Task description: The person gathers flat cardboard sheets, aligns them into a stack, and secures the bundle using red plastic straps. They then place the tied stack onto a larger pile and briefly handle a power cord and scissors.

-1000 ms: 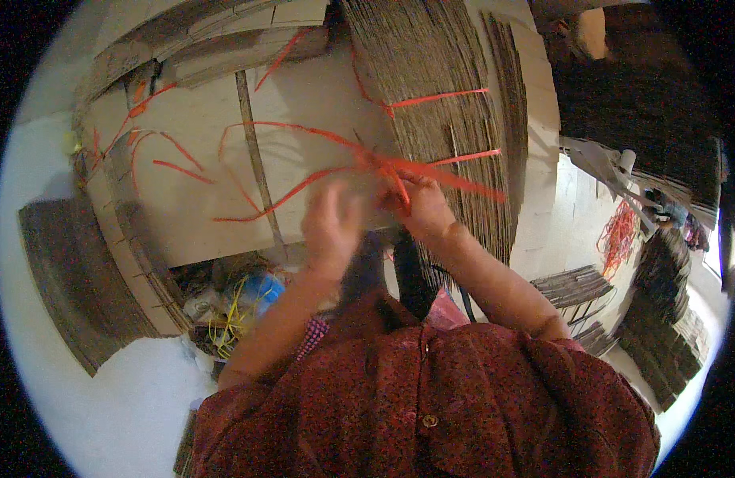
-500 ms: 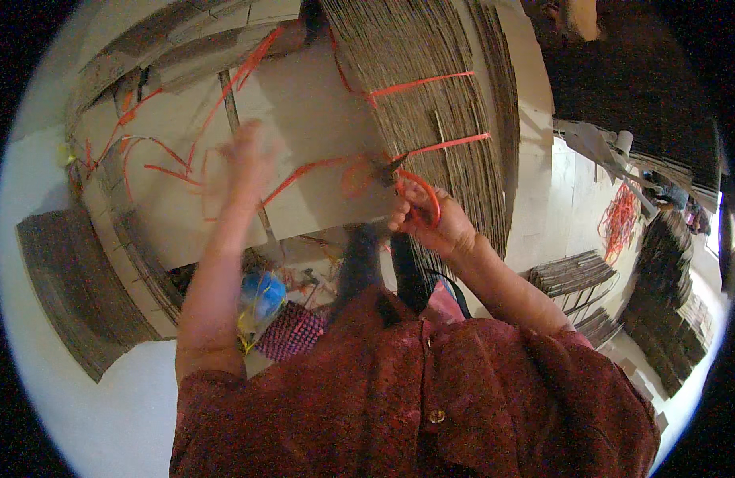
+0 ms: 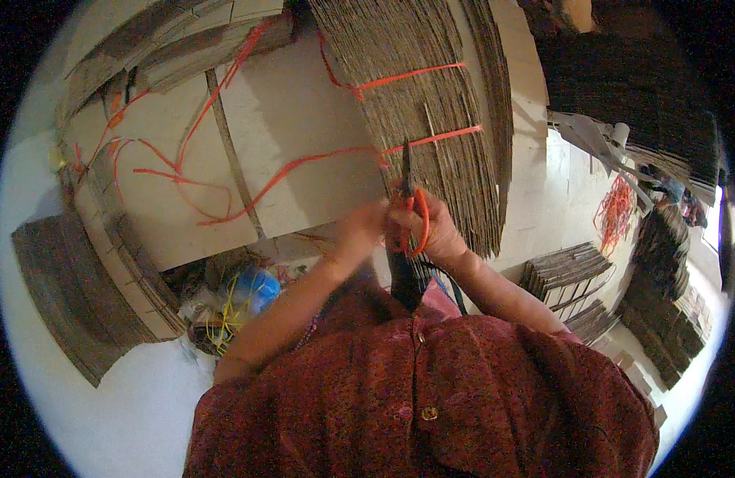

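Observation:
In my right hand (image 3: 441, 231) is a pair of scissors (image 3: 419, 221) with orange handles, its dark blades pointing up and away from me. My left hand (image 3: 363, 233) has come up against the scissor handles; motion smears its fingers, so its grip is unclear. Just beyond the blade tips, red plastic strapping (image 3: 443, 137) runs across a tall stack of flattened cardboard (image 3: 419, 88). A loose red strap (image 3: 296, 163) trails from that stack over a flat cardboard sheet (image 3: 296, 103) on the left.
More cardboard stacks stand at the far left (image 3: 65, 295) and lower right (image 3: 566, 271). A tangle of red strapping (image 3: 614, 209) hangs at the right. A blue bundle (image 3: 258, 288) and yellow cord (image 3: 224, 325) lie near my left forearm.
My left hand has swung from above the cardboard sheet down and right to the scissors. The scissors have turned more upright and moved slightly toward me.

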